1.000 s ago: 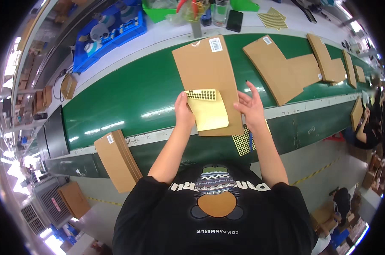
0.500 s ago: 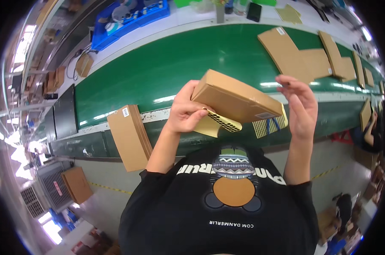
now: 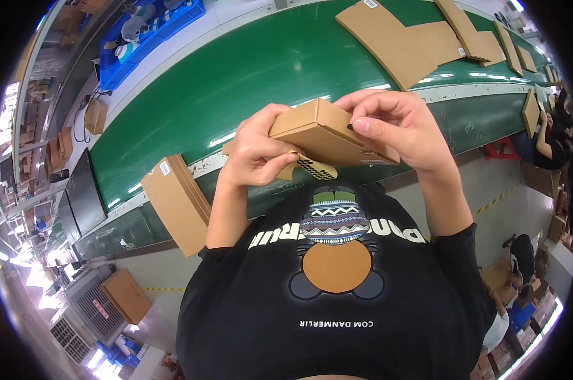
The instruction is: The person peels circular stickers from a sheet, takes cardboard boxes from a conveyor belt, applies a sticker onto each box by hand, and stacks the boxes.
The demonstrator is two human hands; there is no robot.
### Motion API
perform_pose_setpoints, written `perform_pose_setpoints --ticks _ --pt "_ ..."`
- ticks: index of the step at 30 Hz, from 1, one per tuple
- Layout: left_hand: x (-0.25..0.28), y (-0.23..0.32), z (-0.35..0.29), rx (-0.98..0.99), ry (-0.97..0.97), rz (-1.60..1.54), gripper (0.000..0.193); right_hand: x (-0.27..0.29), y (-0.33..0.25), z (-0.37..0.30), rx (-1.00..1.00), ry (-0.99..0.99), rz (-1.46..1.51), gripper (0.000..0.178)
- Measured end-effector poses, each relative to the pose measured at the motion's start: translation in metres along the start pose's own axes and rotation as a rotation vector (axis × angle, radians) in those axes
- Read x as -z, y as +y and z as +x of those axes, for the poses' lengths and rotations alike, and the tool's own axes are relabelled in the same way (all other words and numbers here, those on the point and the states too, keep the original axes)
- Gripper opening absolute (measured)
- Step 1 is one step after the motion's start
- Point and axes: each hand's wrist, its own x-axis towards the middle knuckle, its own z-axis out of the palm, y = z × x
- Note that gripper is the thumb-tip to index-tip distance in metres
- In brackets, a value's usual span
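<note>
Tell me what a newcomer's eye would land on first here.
Probably the tilted cardboard box at centre, in the left hand, which also pinches a yellow sheet of black dots below it. Next, the small black dot between the box and the right hand. Beyond, a broad green belt sweeps across, with a blue bin at upper left.

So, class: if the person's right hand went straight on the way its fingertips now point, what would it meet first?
Most likely the cardboard box in the left hand. The right hand points leftward at it; whether they already touch is unclear from this view.
</note>
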Motion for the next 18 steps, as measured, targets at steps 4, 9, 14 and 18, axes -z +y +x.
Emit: perform_pose_setpoints --ticks 4,9,14,18 --pt "-0.0002 0.0025 -0.0055 0.065 -0.032 -0.017 0.015 -0.0009 0.0029 0.0002 0.003 0.009 -0.04 0.009" --pt "0.0006 0.0027 -0.0077 0.067 -0.037 0.041 0.015 -0.0021 -0.0004 0.0003 -0.012 0.032 -0.152 0.009" --pt "-0.0001 0.0079 -0.0018 0.019 -0.016 0.124 0.011 -0.0012 -0.0032 0.0007 -0.037 0.039 -0.223 0.008" --pt "-0.0044 0.0077 -0.005 -0.005 0.0 0.153 0.013 -0.0022 -0.0049 0.0009 -0.031 0.032 -0.253 0.009"
